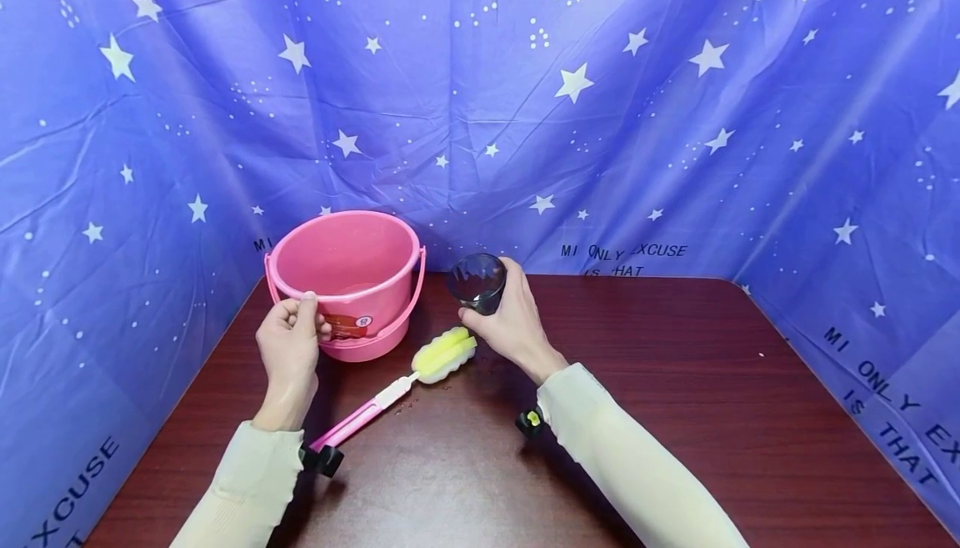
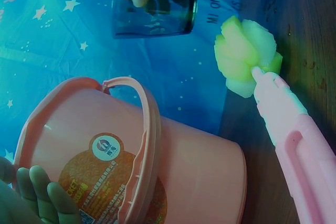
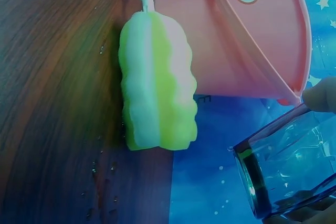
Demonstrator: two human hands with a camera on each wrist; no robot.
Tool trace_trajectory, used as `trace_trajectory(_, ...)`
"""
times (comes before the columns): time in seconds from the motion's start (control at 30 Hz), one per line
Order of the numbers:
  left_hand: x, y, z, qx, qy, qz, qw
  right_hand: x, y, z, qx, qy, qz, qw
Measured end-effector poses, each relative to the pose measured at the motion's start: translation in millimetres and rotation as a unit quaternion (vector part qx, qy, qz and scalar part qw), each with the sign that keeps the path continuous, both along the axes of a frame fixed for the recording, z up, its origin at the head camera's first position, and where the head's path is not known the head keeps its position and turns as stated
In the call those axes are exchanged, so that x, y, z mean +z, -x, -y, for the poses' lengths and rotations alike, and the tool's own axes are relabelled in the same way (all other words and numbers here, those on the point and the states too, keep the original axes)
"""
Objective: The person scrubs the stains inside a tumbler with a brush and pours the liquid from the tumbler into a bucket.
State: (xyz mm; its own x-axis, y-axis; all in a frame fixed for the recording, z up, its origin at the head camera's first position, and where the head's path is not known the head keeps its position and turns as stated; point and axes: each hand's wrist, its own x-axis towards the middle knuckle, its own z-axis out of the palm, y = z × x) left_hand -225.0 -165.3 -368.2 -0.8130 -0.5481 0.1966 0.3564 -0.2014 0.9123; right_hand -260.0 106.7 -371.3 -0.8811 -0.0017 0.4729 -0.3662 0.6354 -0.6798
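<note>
A pink bucket [image 1: 360, 308] stands upright at the back left of the table, its handle hanging down over the front. My left hand [image 1: 291, 341] pinches the bucket's near rim, thumb at the top and the other fingers curled against the outside near the label, as the left wrist view shows. To the right, my right hand [image 1: 517, 323] holds a dark clear glass [image 1: 480, 285] around its side, mouth up and tilted towards me, above the table. Between the hands a sponge brush [image 1: 444, 355] with a yellow and white head and pink handle lies on the table.
Water drops [image 3: 94, 170] dot the brown table [image 1: 675, 414] near the brush head. A blue star-printed curtain [image 1: 465, 98] hangs behind the table and along both sides. Dark wrist cameras [image 1: 529, 422] sit at both sleeves.
</note>
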Motion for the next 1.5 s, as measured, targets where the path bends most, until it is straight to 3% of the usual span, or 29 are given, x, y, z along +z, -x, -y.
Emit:
trace_trajectory(0.17, -1.8, 1.8, 0.5, 0.008, 0.007, 0.005, 0.9999, -5.9, 0.3, -4.3, 0.005, 0.007, 0.003, 1.0000)
trace_trajectory(0.8, 0.2, 0.2, -0.5, -0.006, -0.015, -0.004, 0.9999, -15.8, -4.9, -14.8, 0.005, 0.023, 0.028, 0.9993)
trace_trajectory(1.5, 2.0, -2.9, -1.3, -0.005, -0.005, 0.011, 0.9999, -22.7, -10.6, -39.1, -0.025, 0.041, 0.059, 0.9971)
